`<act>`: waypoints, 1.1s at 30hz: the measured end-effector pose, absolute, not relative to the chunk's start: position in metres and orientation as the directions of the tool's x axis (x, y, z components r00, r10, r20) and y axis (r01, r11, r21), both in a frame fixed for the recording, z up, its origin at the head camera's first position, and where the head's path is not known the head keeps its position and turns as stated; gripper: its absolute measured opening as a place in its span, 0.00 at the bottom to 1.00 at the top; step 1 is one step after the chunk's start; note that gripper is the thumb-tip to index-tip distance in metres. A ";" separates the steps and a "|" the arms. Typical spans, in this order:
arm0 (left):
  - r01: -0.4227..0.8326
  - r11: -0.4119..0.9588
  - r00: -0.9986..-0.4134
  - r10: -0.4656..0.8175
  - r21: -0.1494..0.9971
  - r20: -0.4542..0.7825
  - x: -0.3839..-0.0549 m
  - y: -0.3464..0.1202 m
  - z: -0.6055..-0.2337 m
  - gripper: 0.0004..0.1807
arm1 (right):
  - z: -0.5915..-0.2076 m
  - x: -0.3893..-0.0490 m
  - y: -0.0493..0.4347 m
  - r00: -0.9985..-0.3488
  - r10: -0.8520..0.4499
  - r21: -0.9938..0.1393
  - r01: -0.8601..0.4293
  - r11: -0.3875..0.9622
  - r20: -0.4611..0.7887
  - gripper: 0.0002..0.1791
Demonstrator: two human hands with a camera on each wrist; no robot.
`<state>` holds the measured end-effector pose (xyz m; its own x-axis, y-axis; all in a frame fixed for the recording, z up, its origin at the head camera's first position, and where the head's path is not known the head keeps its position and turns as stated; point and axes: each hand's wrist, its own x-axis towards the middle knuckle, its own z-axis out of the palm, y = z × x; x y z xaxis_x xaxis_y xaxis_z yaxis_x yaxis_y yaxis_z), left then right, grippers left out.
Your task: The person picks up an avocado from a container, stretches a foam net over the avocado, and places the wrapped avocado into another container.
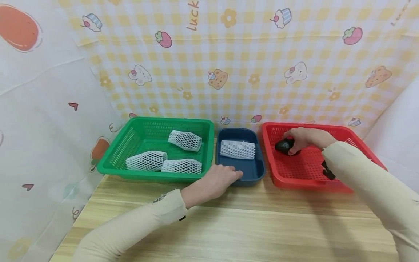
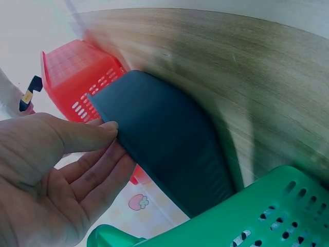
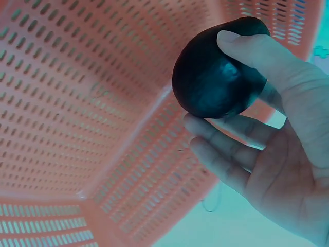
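My right hand [image 1: 303,138] holds a dark avocado [image 1: 283,146] over the left part of the red basket [image 1: 309,167]. In the right wrist view the thumb lies along one side of the avocado [image 3: 211,77] and the fingers support it from the other. At the near rim of the small blue tray [image 1: 245,170], my left hand [image 1: 214,182] pinches the edge. The left wrist view shows its thumb on the wall of that tray [image 2: 164,139]. Inside the tray a white foam net sleeve [image 1: 237,150] lies across the far half.
On the left stands a green basket [image 1: 155,176] with several white foam net sleeves [image 1: 184,140] in it. The blue tray sits between the two baskets on a wooden table [image 1: 229,229]. Behind them hangs a yellow checked cloth [image 1: 203,51].
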<state>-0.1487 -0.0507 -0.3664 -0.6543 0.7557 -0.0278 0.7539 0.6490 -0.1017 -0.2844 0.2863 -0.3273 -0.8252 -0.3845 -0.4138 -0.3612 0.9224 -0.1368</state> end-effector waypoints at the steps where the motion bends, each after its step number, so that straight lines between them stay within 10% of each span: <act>1: 0.754 0.649 -0.654 0.756 -0.103 -0.026 -0.149 -0.051 -0.366 0.15 | -0.324 -0.282 0.286 -0.827 -0.393 -0.140 -0.369 0.919 -0.402 0.39; 15: 0.758 0.643 -0.648 0.762 -0.107 -0.011 -0.148 -0.053 -0.368 0.15 | -0.301 -0.246 0.283 -0.817 -0.556 -0.246 -0.513 0.822 -0.154 0.28; 33: 0.754 0.649 -0.653 0.757 -0.108 -0.010 -0.149 -0.051 -0.371 0.16 | -0.284 -0.195 0.251 -0.773 -0.634 -0.253 -0.610 0.751 -0.016 0.37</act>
<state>-0.1488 -0.0509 -0.3708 -0.6531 0.7572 -0.0101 0.7535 0.6485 -0.1080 -0.1949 0.2507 -0.2836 -0.7734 -0.6338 -0.0156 -0.6102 0.7508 -0.2528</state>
